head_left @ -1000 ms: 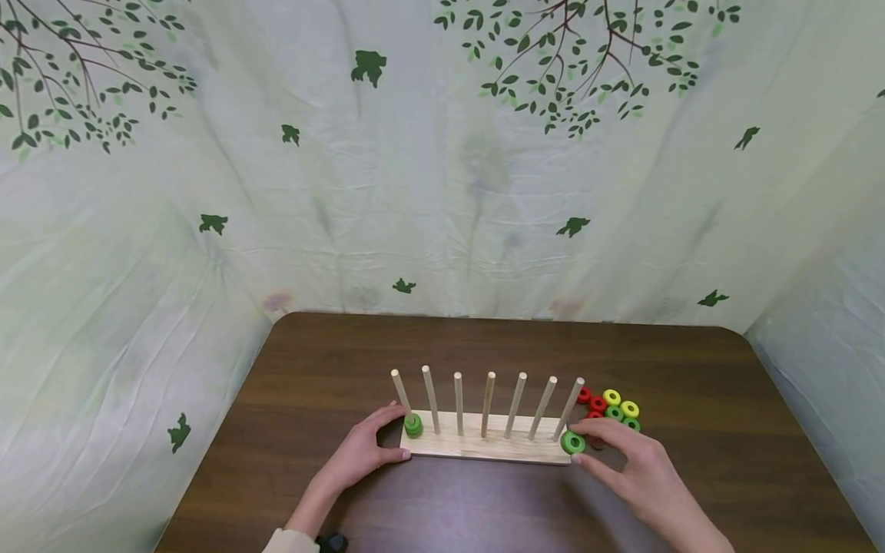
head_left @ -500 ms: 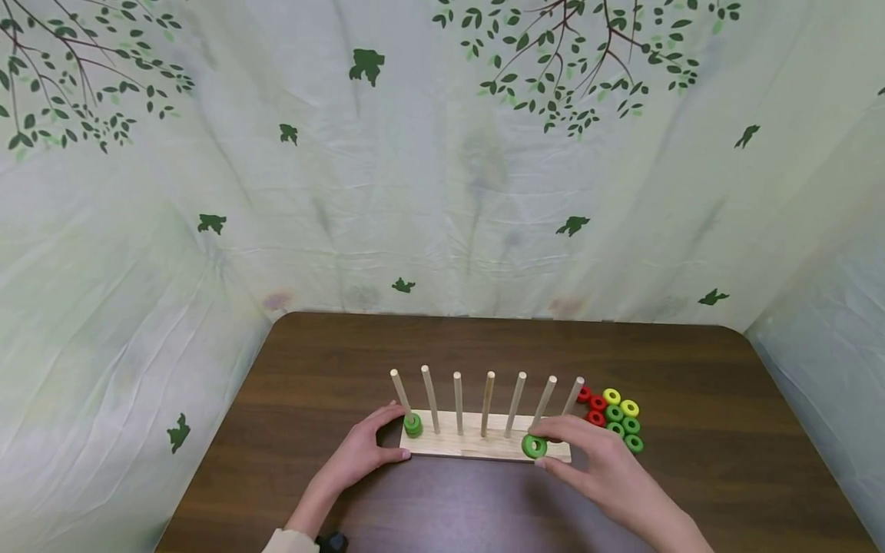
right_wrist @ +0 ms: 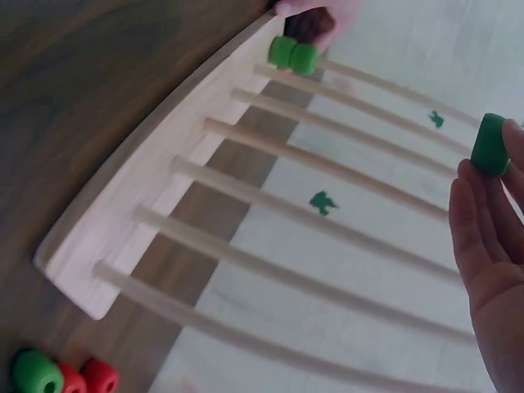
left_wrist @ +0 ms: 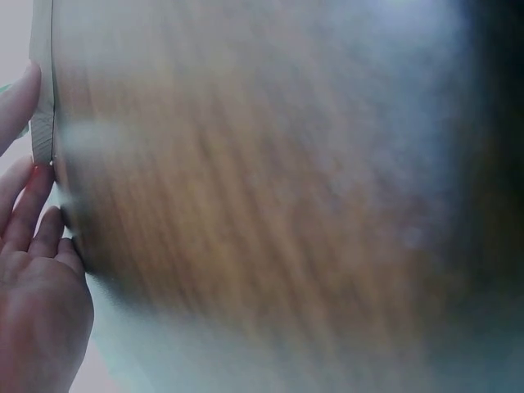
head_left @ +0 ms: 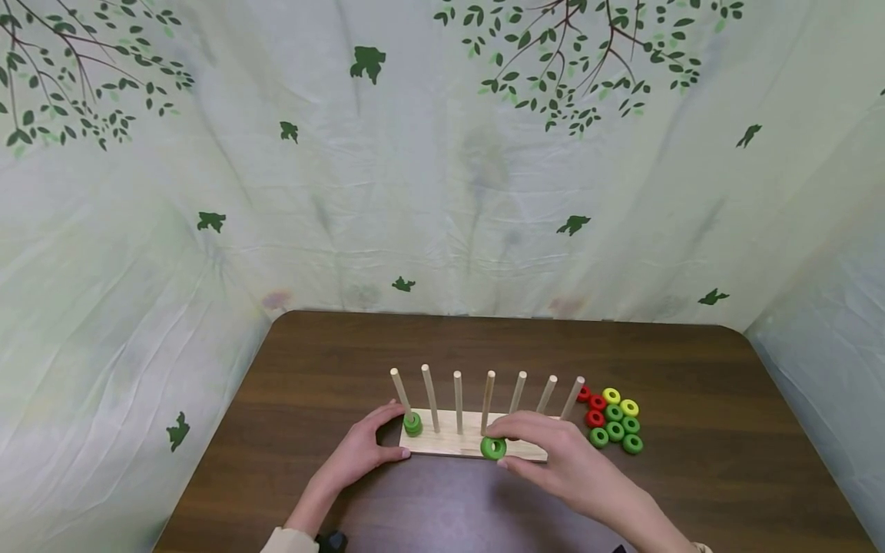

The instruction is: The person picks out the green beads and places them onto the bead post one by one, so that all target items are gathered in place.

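A pale wooden peg board (head_left: 442,443) with a row of several upright pegs stands on the table. Two green rings (right_wrist: 293,55) sit stacked at the foot of its leftmost peg. My left hand (head_left: 362,447) grips the board's left end, thumb at the front corner and fingers toward the back; the left wrist view shows that hand (left_wrist: 41,303) against the board's edge (left_wrist: 42,123). Between thumb and fingers my right hand (head_left: 563,457) pinches a green ring (head_left: 494,448), held in front of the middle peg. The right wrist view shows this ring (right_wrist: 490,146) apart from the pegs.
Loose red rings (head_left: 595,418), yellow rings (head_left: 629,408) and several green rings (head_left: 614,431) lie together on the brown table (head_left: 332,346), just right of the board. A pale curtain (head_left: 442,192) with printed leaves hangs behind the table.
My right hand has carried the green ring leftward, from the board's right end to before the middle peg. The left hand has stayed at the board's left end.
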Tool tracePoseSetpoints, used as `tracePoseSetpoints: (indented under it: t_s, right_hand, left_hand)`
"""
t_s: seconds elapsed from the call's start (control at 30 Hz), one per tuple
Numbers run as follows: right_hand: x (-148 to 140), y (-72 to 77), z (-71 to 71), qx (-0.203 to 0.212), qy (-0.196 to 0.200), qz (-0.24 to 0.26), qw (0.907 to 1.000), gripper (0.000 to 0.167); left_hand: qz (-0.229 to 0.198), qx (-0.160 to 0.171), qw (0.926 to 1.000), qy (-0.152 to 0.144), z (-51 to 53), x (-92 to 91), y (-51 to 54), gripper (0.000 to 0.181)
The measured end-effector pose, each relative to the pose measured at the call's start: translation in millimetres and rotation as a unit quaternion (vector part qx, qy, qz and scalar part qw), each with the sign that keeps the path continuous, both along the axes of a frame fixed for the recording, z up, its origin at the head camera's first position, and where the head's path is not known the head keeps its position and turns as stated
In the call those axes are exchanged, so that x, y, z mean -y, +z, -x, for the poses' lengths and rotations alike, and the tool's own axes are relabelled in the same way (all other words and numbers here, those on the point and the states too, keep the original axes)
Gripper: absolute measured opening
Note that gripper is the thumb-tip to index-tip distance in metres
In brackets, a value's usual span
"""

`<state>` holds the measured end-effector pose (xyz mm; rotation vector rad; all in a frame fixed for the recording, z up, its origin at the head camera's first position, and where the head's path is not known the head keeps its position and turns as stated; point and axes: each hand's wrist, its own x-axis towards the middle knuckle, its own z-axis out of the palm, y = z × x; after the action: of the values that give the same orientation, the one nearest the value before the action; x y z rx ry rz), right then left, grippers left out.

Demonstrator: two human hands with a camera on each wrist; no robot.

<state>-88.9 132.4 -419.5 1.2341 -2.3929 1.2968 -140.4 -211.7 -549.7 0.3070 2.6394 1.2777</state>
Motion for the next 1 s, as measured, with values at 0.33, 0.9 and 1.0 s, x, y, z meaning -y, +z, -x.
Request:
tracePoseSetpoints:
  t_s: [0.33,0.9,1.0]
  right_hand:
    - [20.0,12.3,5.0,0.01,0.026,-0.007,0.9996,0.04]
    - [58.7,25.0,21.6,-0.014,0.065,0.051,0.9965,0.037]
    - [64.9,30.5,24.8,-0.025,0.058,0.053,0.9966,0.037]
  left_hand:
    - [0.001,-0.001,1.0,-0.003,0.4,-0.7,-0.1,0.068]
    - [0.002,-0.009,1.0,-0.002,0.8,0.3,-1.1,0.069]
    - [-0.001,-0.01,0.9999,-0.005,1.4,1.0,-1.7,0.069]
